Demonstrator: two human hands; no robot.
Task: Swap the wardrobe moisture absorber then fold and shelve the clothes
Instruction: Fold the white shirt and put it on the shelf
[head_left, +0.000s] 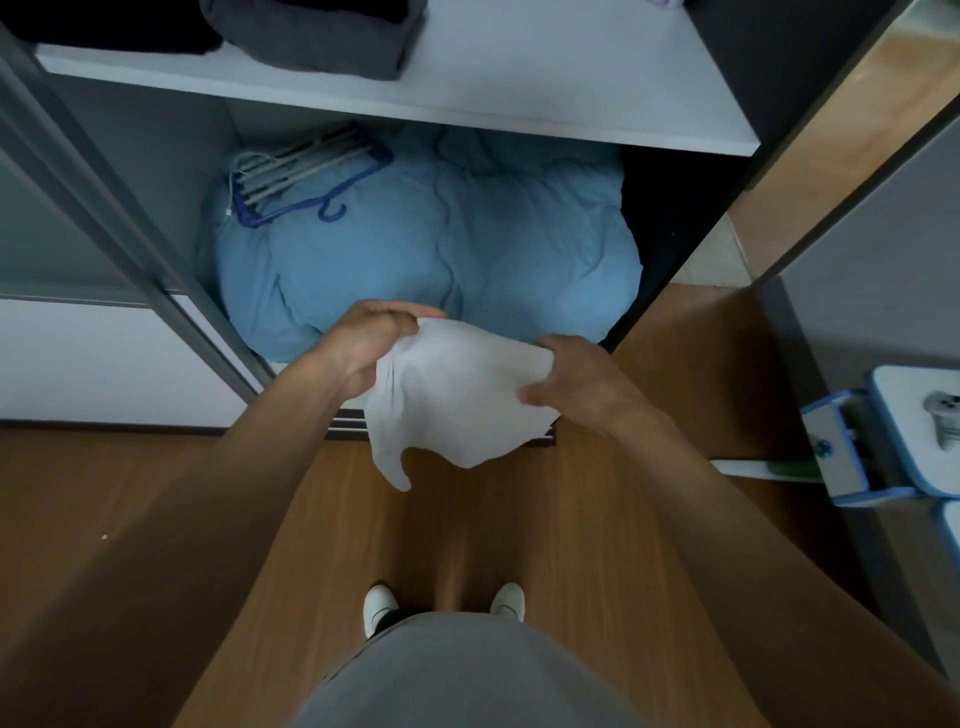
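Above the wooden floor (208, 519), just past the person's white shoes (381, 605), the left grip (363, 345) and right grip (576, 379) are each pinching an upper edge of a white garment (452, 400) with curled fingers. It is spanning between them and hanging loose below. Beyond, a blue duvet (441, 244) is filling the wardrobe bottom, with hangers (306, 171) lying on it. Farther still, a folded grey garment (311, 36) is sitting on the white shelf (545, 78).

Blue duvet (426, 244), bundled at centre, with a bunch of clothes hangers (301, 171) lying on its left side; wooden floor (156, 519); white shoes (379, 605); blue-edged white furniture (904, 395) at right.
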